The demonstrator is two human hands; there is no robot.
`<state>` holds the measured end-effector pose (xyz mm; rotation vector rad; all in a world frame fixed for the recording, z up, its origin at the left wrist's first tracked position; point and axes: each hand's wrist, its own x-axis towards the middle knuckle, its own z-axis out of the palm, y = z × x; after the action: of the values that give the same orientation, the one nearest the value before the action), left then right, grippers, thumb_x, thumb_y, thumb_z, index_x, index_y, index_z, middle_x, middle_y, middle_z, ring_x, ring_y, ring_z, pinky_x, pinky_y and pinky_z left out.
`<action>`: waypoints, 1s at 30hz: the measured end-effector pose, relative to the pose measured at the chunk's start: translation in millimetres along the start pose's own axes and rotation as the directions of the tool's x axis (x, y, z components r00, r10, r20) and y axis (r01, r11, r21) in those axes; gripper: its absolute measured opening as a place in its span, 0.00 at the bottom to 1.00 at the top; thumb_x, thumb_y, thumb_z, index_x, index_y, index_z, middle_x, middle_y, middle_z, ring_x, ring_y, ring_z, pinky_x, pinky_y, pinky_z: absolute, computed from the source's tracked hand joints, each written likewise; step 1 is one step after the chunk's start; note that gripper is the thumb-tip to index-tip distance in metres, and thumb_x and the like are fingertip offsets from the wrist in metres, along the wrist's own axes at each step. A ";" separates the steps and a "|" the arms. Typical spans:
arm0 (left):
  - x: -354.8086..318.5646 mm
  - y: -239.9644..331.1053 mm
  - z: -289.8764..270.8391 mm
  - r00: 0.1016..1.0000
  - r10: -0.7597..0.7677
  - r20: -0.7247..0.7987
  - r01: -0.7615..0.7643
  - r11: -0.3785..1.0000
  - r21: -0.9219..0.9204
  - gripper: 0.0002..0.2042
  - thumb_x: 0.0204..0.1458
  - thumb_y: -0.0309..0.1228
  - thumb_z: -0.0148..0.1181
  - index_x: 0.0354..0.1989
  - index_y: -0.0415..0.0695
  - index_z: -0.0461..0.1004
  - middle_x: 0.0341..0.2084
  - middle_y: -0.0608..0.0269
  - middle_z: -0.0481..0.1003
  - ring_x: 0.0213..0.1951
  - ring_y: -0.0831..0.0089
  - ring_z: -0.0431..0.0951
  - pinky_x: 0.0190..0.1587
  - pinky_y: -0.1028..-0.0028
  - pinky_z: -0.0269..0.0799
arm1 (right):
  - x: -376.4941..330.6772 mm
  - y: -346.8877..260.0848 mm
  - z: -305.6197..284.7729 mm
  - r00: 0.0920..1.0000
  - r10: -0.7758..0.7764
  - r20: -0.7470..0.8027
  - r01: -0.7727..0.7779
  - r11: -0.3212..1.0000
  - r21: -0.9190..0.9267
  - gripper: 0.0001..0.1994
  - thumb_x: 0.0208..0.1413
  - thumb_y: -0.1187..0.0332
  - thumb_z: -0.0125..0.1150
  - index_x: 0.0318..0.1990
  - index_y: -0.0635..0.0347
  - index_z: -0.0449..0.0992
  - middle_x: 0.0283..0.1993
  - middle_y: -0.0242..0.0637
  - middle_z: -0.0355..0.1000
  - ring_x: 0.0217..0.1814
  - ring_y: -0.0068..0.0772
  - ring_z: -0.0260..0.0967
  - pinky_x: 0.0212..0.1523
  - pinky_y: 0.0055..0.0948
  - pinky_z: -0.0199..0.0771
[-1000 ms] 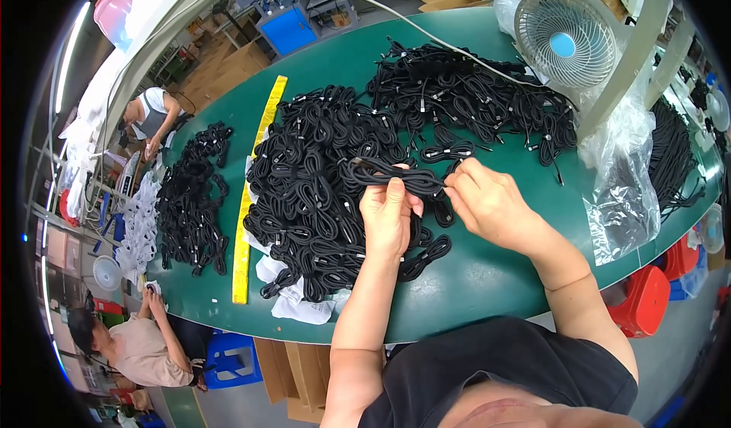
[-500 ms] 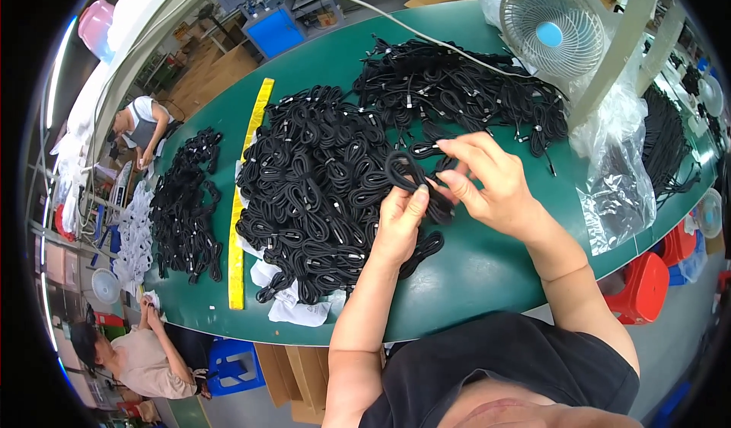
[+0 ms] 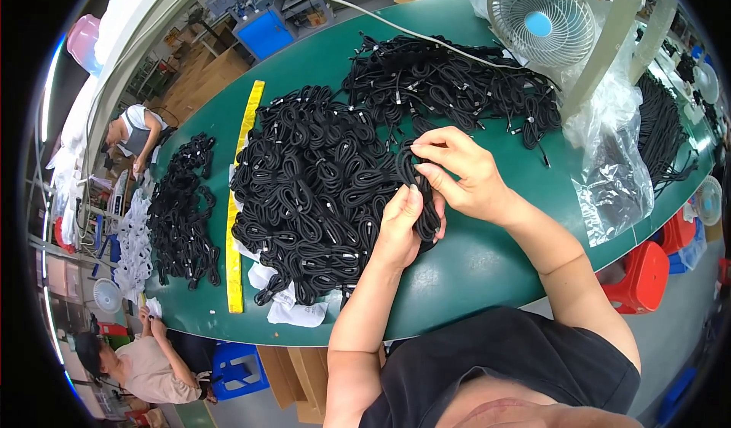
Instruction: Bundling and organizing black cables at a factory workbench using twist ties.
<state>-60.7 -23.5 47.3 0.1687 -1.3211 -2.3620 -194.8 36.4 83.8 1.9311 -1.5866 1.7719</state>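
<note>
Holding: left hand [image 3: 402,226], cable coil [image 3: 428,216] (thumb uppermost); right hand [image 3: 464,173]: fingers narrowly parted, grip unclear

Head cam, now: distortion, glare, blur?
Head view: fisheye bows the edge of the glossy green table, corners black; head view: pale sheen near its front edge, bright glints on the crumpled clear plastic bag; head view: left hand and right hand fairly sharp, piled coiled black cables merging into dark masses.

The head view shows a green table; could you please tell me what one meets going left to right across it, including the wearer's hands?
Smaller black cable pile, yellow strip, large black cable pile, left hand, right hand, clear plastic bag, far-right black cables.
</note>
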 end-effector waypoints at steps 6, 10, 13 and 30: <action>1.7 8.3 -3.7 0.999 0.008 -0.042 -0.011 0.997 -0.072 0.19 0.57 0.46 0.42 0.35 0.39 0.62 0.21 0.61 0.67 0.18 0.75 0.67 0.17 0.80 0.61 | -3.0 3.0 3.5 0.992 0.123 0.039 -0.127 0.981 0.148 0.16 0.48 0.74 0.58 0.47 0.66 0.70 0.46 0.43 0.64 0.42 0.33 0.66 0.41 0.28 0.69; -0.8 10.4 -5.3 0.988 -0.115 0.101 0.131 0.975 -0.181 0.21 0.58 0.45 0.41 0.43 0.35 0.63 0.17 0.59 0.64 0.12 0.77 0.59 0.14 0.81 0.55 | 0.6 5.8 0.5 0.943 0.301 0.138 -0.329 0.801 0.500 0.22 0.54 0.65 0.54 0.56 0.63 0.62 0.48 0.41 0.65 0.48 0.31 0.65 0.47 0.27 0.66; -3.3 0.9 -2.9 0.953 -0.210 0.219 0.264 0.928 -0.261 0.25 0.57 0.49 0.40 0.44 0.34 0.63 0.17 0.61 0.64 0.10 0.78 0.58 0.13 0.81 0.53 | -1.3 5.3 3.9 0.924 0.328 0.196 -0.361 0.583 0.728 0.22 0.57 0.58 0.50 0.54 0.65 0.64 0.41 0.37 0.69 0.42 0.27 0.68 0.39 0.24 0.71; 2.7 2.2 1.8 0.998 -0.057 0.017 0.054 0.984 0.170 0.14 0.54 0.28 0.50 0.47 0.36 0.64 0.31 0.61 0.69 0.26 0.80 0.70 0.24 0.82 0.66 | 12.4 9.9 -36.6 0.804 0.567 0.178 -0.590 0.725 0.357 0.16 0.50 0.77 0.51 0.48 0.68 0.68 0.41 0.41 0.70 0.42 0.28 0.70 0.45 0.27 0.70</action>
<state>-63.0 -24.2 50.3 0.2336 -1.5477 -2.3012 -229.4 47.9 100.0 1.7369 -2.1784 2.4654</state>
